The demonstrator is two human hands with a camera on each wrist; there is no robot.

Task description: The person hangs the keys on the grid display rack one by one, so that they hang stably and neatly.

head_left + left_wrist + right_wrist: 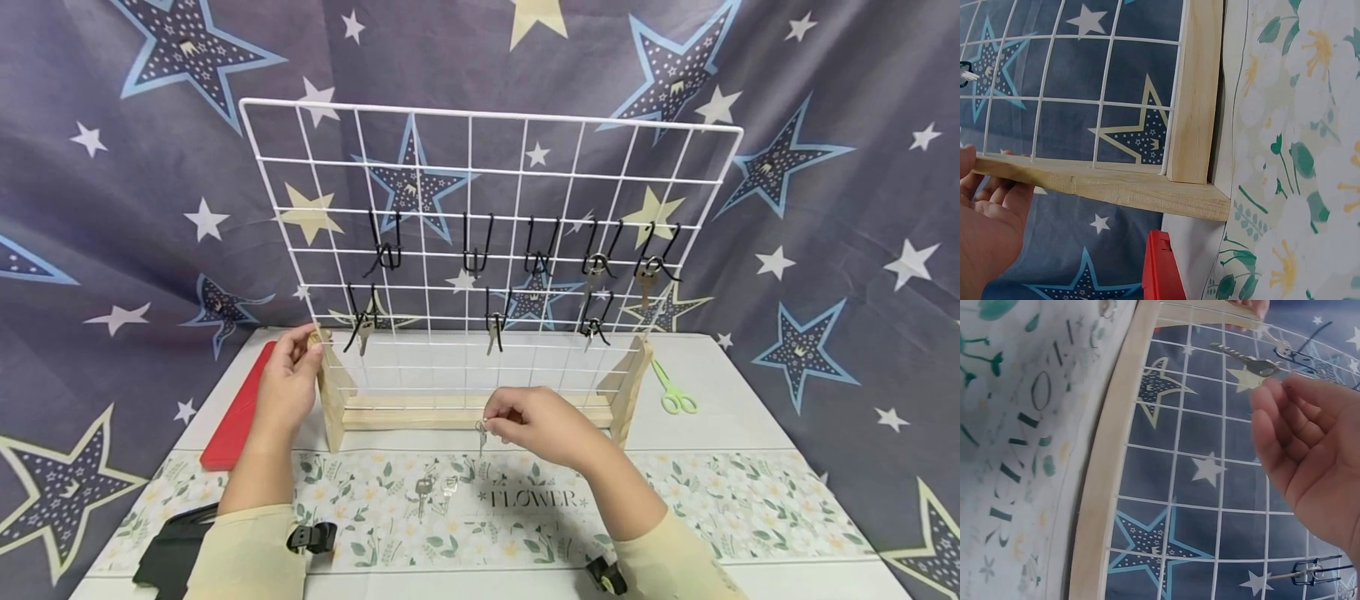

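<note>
My right hand pinches a small metal key near its head, and the key hangs down in front of the rack's wooden base bar. In the right wrist view the key shows its toothed blade, close to the white wire grid. The left hand grips the top of the left wooden side post, its fingers behind the wood in the left wrist view. Black hooks hang on the grid in two rows. Several carry keys.
Two keys lie on the floral mat in front of the rack. A red case lies left of it, green scissors right. A black object sits by the left forearm. A starry curtain stands behind.
</note>
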